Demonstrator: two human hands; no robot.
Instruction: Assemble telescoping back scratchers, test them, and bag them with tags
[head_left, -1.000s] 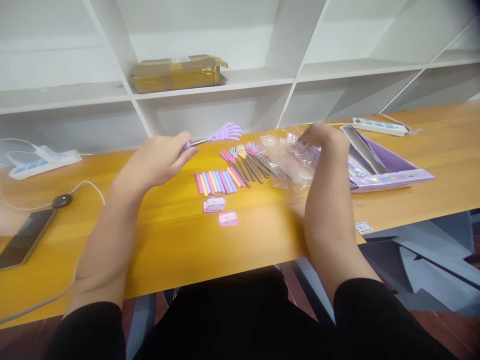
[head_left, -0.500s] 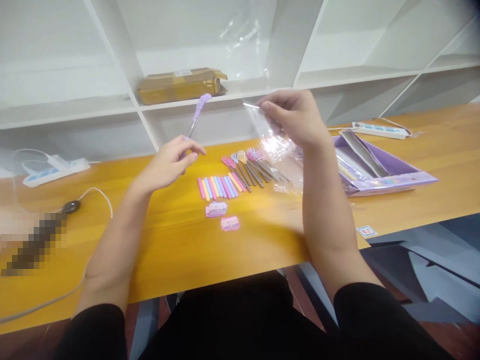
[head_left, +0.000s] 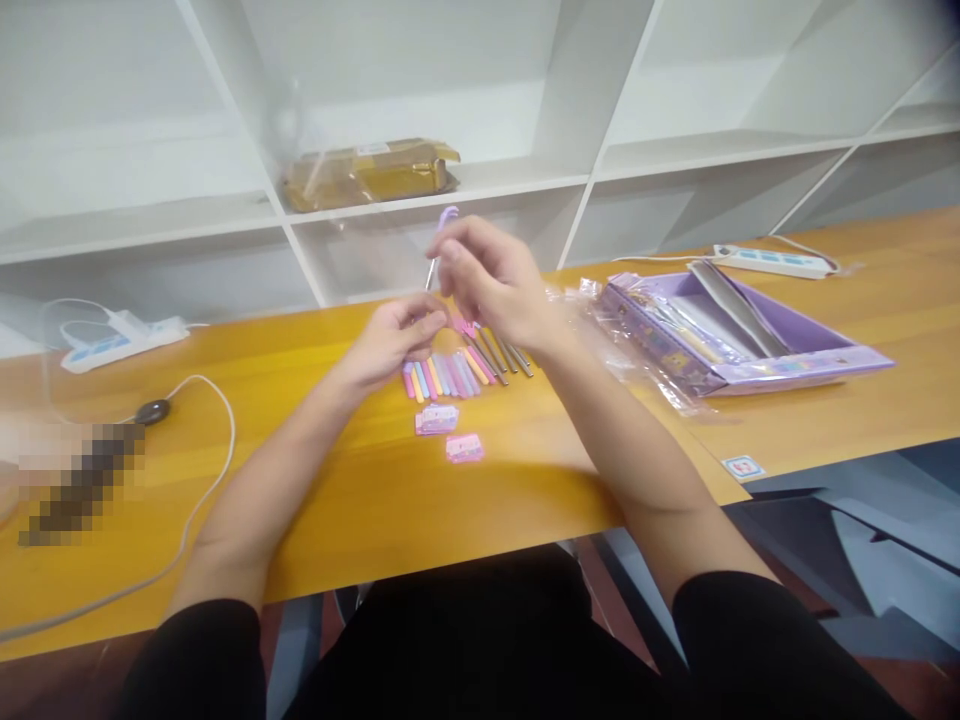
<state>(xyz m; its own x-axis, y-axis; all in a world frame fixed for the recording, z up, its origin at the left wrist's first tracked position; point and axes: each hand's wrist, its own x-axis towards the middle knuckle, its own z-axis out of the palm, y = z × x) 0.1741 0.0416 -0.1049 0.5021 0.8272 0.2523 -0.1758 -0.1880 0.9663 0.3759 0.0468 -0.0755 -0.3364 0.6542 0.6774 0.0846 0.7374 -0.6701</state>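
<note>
My left hand [head_left: 397, 340] is closed around the lower end of a back scratcher, whose purple head [head_left: 448, 215] and thin metal rod [head_left: 430, 272] point upward. My right hand [head_left: 491, 280] is curled close beside the head, its fingers pinched on a clear plastic bag [head_left: 337, 185] that trails blurred to the left. Whether the bag touches the scratcher is unclear. Below the hands lies a row of pastel tubes [head_left: 442, 376]. Several more back scratchers [head_left: 491, 350] lie behind, partly hidden by my right hand. Pink printed cards [head_left: 436, 419] sit in front, with another pink card [head_left: 464, 448] nearby.
At right stands an open purple box [head_left: 802, 362] holding wrapped items, with crumpled clear plastic [head_left: 637, 360] beside it. Power strips [head_left: 776, 261] lie at both sides. A cable [head_left: 225, 450] crosses the left of the table [head_left: 390, 520]. A taped carton [head_left: 375, 175] rests on the shelf.
My right hand has moved left, up to the back scratcher, and the clear bag now trails leftward. My left hand has shifted right and slightly down with the scratcher.
</note>
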